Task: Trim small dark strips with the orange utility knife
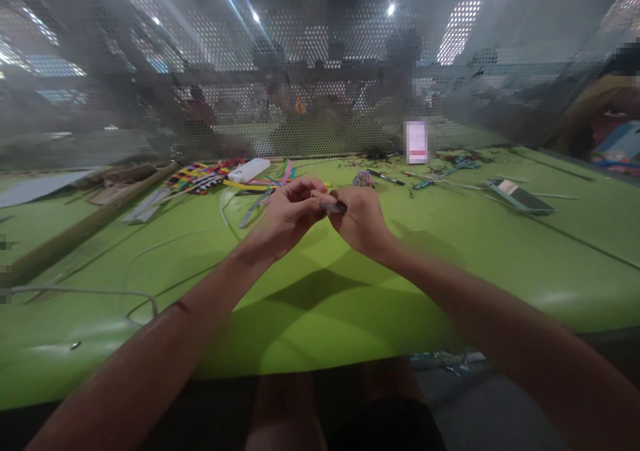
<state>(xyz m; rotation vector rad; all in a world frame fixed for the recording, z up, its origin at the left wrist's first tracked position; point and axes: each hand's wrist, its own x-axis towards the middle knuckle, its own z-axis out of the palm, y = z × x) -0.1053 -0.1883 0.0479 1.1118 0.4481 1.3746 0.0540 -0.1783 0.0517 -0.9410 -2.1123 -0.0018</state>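
Note:
Both of my hands meet above the middle of the green tabletop point(320, 254). My right hand point(361, 218) is closed round a small, dark, slim piece point(335, 206) that pokes out toward the left; its kind does not show. My left hand point(295, 208) is closed in a pinch at the end of that piece, its thumb and fingers touching it. The rest of the piece is hidden inside my right fist. Just behind my hands lie colourful flat strips point(287, 173) in pink, yellow and blue, and a small speckled bundle point(364, 178).
A white phone-like object point(250, 170) and a woven multicoloured piece point(197, 178) lie back left. A bamboo pole point(90, 228) and white cable point(150, 241) occupy the left. A pen point(385, 177) and phone point(519, 196) lie right. A perforated screen point(325, 128) stands behind; a person sits far right.

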